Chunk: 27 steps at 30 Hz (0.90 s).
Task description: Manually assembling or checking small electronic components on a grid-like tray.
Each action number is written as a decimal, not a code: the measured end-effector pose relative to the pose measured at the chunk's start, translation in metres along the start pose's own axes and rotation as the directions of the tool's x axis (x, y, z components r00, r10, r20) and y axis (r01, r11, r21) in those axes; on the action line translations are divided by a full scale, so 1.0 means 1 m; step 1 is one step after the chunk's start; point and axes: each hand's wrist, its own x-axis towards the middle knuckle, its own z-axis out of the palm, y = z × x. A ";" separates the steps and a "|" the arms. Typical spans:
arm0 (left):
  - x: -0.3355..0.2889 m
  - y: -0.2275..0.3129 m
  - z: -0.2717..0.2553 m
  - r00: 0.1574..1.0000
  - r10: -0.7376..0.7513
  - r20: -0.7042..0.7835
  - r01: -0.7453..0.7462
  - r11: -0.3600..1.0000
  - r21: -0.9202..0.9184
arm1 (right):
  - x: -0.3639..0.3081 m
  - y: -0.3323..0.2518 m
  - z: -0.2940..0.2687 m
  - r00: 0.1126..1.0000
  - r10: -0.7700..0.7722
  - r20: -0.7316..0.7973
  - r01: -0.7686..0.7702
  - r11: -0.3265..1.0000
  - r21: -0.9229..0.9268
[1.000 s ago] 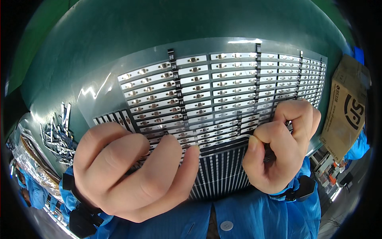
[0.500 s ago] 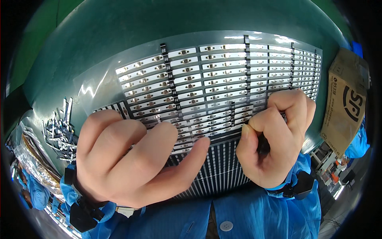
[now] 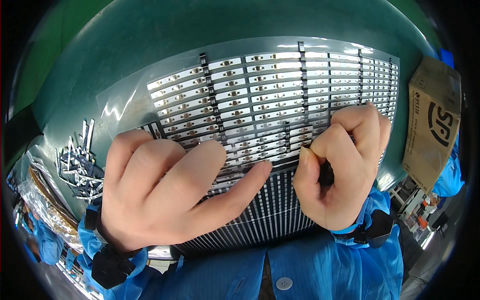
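A panel of white LED strips (image 3: 272, 145) with round lamp spots and dark connector bars lies in front of me, over a larger sheet of the same strips (image 3: 230, 85). My left hand (image 3: 160, 185) covers the panel's left part, fingers curled with their tips mostly hidden and the thumb stretched along the near edge. At the panel's right part, my right hand (image 3: 340, 170) pinches with thumb and bent forefinger, the other fingers folded. Clear film (image 3: 117, 102) shows around the larger sheet. Below both hands is a dark sheet with narrow pale lines (image 3: 265, 210).
A pile of loose cut strips (image 3: 80, 167) lies on the green table (image 3: 240, 20) at left, near a clear plastic bag (image 3: 47, 200). At right stands a brown cardboard box (image 3: 432, 122). Other people in blue (image 3: 45, 240) are at the far left.
My left hand has moved slightly right, its thumb further along the near edge. My right hand and the strip sheets have shifted slightly left and up in the picture.
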 end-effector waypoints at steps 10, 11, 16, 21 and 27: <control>0.002 -0.002 -0.007 0.998 0.028 0.060 -0.026 0.999 -0.029 | -0.001 0.008 -0.004 1.000 -0.029 0.001 0.028 0.989 0.146; 0.002 -0.003 -0.007 0.996 0.034 0.086 -0.032 0.999 -0.026 | -0.001 0.010 -0.004 1.000 -0.022 0.004 0.021 0.990 0.142; 0.007 -0.003 -0.003 0.992 0.053 0.116 -0.047 0.998 -0.051 | -0.006 0.024 -0.009 1.000 0.013 0.002 -0.012 0.922 0.386; 0.003 -0.005 -0.010 0.986 0.075 0.149 -0.070 0.997 -0.033 | -0.005 0.033 -0.015 0.997 -0.062 0.041 0.040 0.912 0.408; 0.003 -0.005 -0.013 0.983 0.085 0.160 -0.082 0.996 -0.028 | -0.001 0.031 -0.015 0.996 -0.080 0.033 0.064 0.941 0.333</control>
